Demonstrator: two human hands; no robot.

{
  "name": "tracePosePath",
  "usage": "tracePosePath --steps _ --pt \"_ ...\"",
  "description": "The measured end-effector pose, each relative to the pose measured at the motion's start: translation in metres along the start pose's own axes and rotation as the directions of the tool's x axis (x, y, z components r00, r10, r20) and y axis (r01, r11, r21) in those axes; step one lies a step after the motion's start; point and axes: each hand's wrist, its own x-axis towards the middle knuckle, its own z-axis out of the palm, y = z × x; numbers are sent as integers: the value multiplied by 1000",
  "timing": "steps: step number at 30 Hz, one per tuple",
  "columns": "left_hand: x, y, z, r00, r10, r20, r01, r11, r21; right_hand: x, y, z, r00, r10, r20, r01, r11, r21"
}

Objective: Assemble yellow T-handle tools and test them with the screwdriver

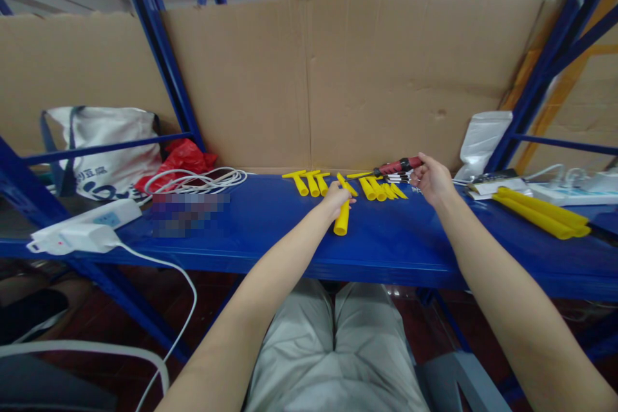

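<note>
My left hand [335, 201] is closed around a yellow T-shaped tube piece [341, 221], whose open round end faces me. In my right hand [432, 181] is a screwdriver [400, 167] with a red and black handle, its shaft pointing left toward the yellow piece. The tip seems apart from the piece, though at this size I cannot tell exactly. Several more yellow T-shaped pieces [302, 185] lie to the left of my left hand. Between my hands lie yellow tubes [368, 189] and small yellow pointed parts [396, 191].
The blue shelf [280, 238] ends at a cardboard wall [376, 77]. At left are a white power strip [91, 225], coiled white cable [203, 180], a red plastic bag [186, 158] and a cloth bag [113, 141]. Long yellow tubes [538, 212] lie at right, near a white pouch [483, 138].
</note>
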Motion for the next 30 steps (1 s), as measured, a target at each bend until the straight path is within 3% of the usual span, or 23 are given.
tracePosePath --steps 13,21,30 --pt "3 -4 2 1000 -8 -6 9 1000 28 -9 -4 5 989 1 146 -4 1000 17" --pt "7 -7 1 999 25 -44 -21 994 103 -8 -3 5 995 -45 89 44 999 20" --pt "9 -9 1 998 43 -50 -38 995 93 -8 -3 5 999 -1 51 2 1000 -8"
